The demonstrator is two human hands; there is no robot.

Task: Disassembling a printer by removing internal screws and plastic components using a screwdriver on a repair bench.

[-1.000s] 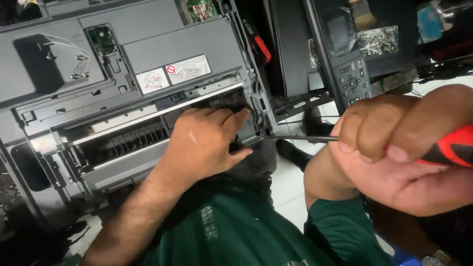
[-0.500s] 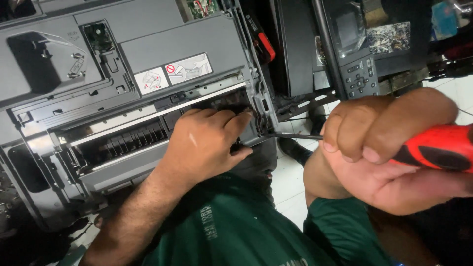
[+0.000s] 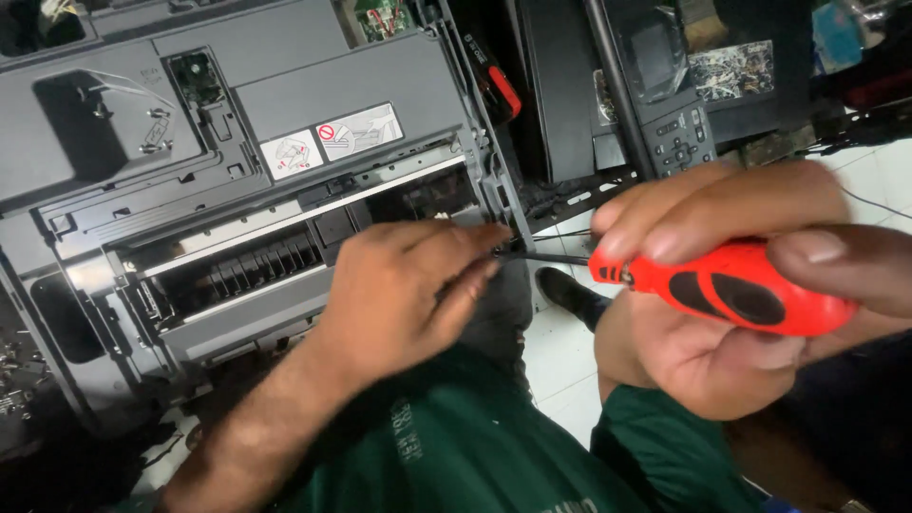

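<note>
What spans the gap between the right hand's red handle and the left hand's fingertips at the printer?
In the head view, only the screwdriver's thin dark shaft crosses it.

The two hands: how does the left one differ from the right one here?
The left hand lies open and palm down on the grey printer, fingertips at its right edge. The right hand is curled around an orange-handled screwdriver, away from the printer. Both meet at the screwdriver's tip, and both are bare.
</note>
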